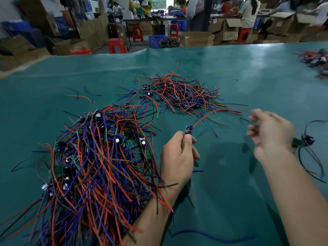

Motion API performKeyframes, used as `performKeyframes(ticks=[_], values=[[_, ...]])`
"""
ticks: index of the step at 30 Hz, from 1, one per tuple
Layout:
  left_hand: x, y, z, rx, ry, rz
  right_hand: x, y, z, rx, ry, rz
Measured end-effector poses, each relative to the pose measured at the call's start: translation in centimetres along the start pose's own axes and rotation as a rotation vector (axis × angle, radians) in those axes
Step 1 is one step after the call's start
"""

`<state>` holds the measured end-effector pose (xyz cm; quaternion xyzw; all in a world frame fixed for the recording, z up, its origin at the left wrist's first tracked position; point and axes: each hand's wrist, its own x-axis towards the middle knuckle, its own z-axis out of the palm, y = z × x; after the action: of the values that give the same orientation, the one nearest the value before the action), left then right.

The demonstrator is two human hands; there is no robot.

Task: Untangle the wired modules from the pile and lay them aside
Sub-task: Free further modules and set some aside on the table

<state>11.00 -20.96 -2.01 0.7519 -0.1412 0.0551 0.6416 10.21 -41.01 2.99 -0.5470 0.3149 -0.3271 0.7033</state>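
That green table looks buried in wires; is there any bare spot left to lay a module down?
Yes: bare green table between the left hand and right hand, and a wide stretch beyond the far pile. It is crowded under the big pile at left.

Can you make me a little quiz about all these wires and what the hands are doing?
1. Which hand grips a small module?
2. True or false: the table cover is green.
3. What colour wire runs up from the held module: A red, B yellow, C white?

Key: 1. The left hand; the right hand is blurred, and whether it holds a wire cannot be told. 2. True. 3. A. The big pile lies beside the left hand.
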Motion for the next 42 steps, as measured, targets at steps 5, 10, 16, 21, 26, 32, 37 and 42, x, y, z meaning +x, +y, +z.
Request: performKeyframes(ticks=[5,10,16,21,26,32,37,42], values=[[0.0,0.4,0.1,-0.068,0.007,-0.045,-3.9,1.8,2.5,-0.392,-0.714,-0.042],[0.2,0.0,0.0,0.065,-0.023,0.019,-5.4,2.5,3.5,-0.344,-0.725,-0.253],[-0.2,0.3,0.2,0.078,-0.069,0.083,-5.3,-4.9,3.0,0.024,-0.401,-0.426],[-0.1,0.3,0.1,0.104,-0.035,0.042,-10.4,-11.6,8.0,0.172,-0.850,-0.339],[-0.1,0.5,0.3,0.039,-0.026,0.020,-12.0,-9.7,15.5,-0.635,-1.143,-0.529],[0.1,0.1,0.2,0.117,0.001,0.029,-1.6,-2.3,13.0,-1.479,-0.563,-0.576],[0.1,0.0,0.3,0.106,0.012,0.025,1.9,1.2,9.2,-1.496,-0.434,-0.462],[0.0,0.3,0.3,0.053,0.021,-0.001,1.8,0.2,7.9,-1.287,-0.427,-0.430]])
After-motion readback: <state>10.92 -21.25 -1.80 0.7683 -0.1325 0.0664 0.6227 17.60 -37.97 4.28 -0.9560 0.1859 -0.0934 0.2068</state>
